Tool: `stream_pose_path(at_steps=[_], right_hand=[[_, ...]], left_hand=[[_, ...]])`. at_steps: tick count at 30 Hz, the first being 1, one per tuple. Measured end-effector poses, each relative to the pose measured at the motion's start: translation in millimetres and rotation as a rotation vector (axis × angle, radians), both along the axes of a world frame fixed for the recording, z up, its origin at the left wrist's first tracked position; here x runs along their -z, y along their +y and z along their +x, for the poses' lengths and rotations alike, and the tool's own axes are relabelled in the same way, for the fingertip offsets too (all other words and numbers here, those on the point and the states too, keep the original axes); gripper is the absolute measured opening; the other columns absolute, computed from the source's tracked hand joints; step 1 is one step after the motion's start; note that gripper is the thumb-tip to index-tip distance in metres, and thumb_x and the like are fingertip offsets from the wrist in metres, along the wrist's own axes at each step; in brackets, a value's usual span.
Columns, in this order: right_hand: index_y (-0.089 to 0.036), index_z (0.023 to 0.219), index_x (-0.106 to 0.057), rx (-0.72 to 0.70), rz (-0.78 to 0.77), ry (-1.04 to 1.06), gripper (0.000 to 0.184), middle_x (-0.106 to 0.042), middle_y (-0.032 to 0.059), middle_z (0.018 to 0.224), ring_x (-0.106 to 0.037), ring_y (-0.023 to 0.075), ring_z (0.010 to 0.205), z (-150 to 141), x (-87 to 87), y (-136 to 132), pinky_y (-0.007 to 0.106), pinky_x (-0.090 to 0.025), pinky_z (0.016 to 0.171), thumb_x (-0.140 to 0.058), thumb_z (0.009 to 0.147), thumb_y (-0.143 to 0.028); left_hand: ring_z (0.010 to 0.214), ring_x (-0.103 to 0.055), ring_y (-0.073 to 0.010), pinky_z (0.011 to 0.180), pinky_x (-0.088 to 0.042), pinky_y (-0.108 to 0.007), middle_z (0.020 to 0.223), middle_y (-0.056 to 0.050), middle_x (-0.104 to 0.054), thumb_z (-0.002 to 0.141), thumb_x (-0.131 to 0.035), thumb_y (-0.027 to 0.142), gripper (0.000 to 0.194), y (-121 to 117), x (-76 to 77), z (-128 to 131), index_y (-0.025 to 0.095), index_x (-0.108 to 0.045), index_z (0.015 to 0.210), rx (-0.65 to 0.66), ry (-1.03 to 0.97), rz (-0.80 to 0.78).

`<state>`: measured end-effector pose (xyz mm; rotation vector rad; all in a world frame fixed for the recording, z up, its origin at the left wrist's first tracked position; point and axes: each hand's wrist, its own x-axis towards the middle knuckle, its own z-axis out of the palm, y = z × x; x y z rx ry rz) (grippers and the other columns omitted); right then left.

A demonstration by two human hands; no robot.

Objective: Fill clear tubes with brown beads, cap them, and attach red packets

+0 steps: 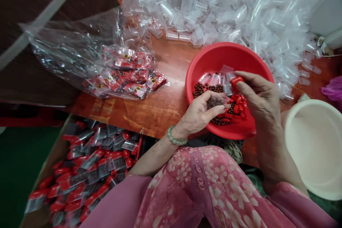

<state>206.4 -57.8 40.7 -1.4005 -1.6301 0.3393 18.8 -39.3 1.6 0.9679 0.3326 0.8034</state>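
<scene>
My left hand, with a green bead bracelet at its wrist, holds a clear plastic container with dark brown balls inside. Between the thumb and fingers of my right hand is a red cap, apart from the container. Both hands are over a red basin on the table. In the basin lie loose brown balls, several red caps and a few clear containers. My left hand hides part of the basin's contents.
A large heap of clear plastic containers covers the back of the wooden table. Red printed packets lie in a clear bag at left. Below, a box holds red-capped filled containers. A white bucket stands at right.
</scene>
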Motion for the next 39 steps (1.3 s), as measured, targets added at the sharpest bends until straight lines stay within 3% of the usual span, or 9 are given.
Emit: stream_pose_path(at_steps=[5, 13, 17, 22, 27, 39], right_hand=[[-0.030, 0.117, -0.070, -0.014, 0.071, 0.132, 0.023, -0.074, 0.0011, 0.099, -0.074, 0.0166, 0.086, -19, -5.7, -12, 0.032, -0.063, 0.078, -0.072, 0.094, -0.035], [-0.026, 0.106, -0.075, -0.010, 0.072, -0.099, 0.016, -0.078, 0.0001, 0.092, -0.075, 0.0158, 0.080, -25, -7.3, -23, 0.030, -0.061, 0.076, -0.075, 0.090, -0.027], [-0.025, 0.105, -0.076, -0.033, 0.081, -0.162, 0.015, -0.080, 0.0006, 0.094, -0.077, 0.0160, 0.083, -20, -12.5, -25, 0.029, -0.063, 0.079, -0.074, 0.090, -0.024], [-0.026, 0.105, -0.078, -0.034, 0.005, -0.121, 0.016, -0.081, 0.0003, 0.097, -0.078, 0.0178, 0.086, -12, -13.5, -29, 0.031, -0.065, 0.081, -0.076, 0.089, -0.024], [-0.025, 0.104, -0.080, 0.000, -0.029, -0.141, 0.016, -0.082, 0.0006, 0.094, -0.078, 0.0185, 0.083, -10, -15.1, -32, 0.032, -0.066, 0.078, -0.078, 0.088, -0.028], [-0.027, 0.102, -0.081, -0.115, -0.089, -0.191, 0.018, -0.082, -0.0022, 0.093, -0.079, 0.0179, 0.079, -4, -22.0, -30, 0.029, -0.066, 0.075, -0.081, 0.085, -0.020]], left_hand=[[0.098, -0.068, -0.0154, 0.093, -0.057, -0.030, 0.104, -0.005, -0.066, 0.086, -0.079, 0.038, 0.036, 0, 0.0, 1, 0.017, -0.060, 0.108, 0.013, -0.007, -0.027], [0.077, -0.053, -0.0089, 0.077, -0.049, -0.023, 0.083, 0.003, -0.053, 0.085, -0.074, 0.031, 0.026, 0, -1.6, 4, 0.019, -0.052, 0.091, -0.028, 0.073, 0.028], [0.074, -0.055, -0.0093, 0.075, -0.050, -0.025, 0.084, 0.002, -0.053, 0.088, -0.068, 0.030, 0.020, 0, -1.5, 4, 0.019, -0.051, 0.093, 0.007, 0.126, 0.074], [0.074, -0.057, -0.0124, 0.072, -0.049, -0.027, 0.081, 0.000, -0.060, 0.093, -0.060, 0.030, 0.013, 1, 0.2, 4, 0.019, -0.053, 0.094, -0.023, 0.247, 0.238], [0.075, -0.060, -0.0143, 0.073, -0.051, -0.030, 0.080, -0.001, -0.064, 0.093, -0.059, 0.030, 0.011, 2, 0.6, 4, 0.019, -0.055, 0.094, -0.011, 0.294, 0.288], [0.071, -0.066, -0.0163, 0.068, -0.050, -0.031, 0.078, -0.001, -0.066, 0.096, -0.054, 0.027, 0.009, 0, -5.2, 2, 0.019, -0.052, 0.092, 0.007, 0.428, 0.413]])
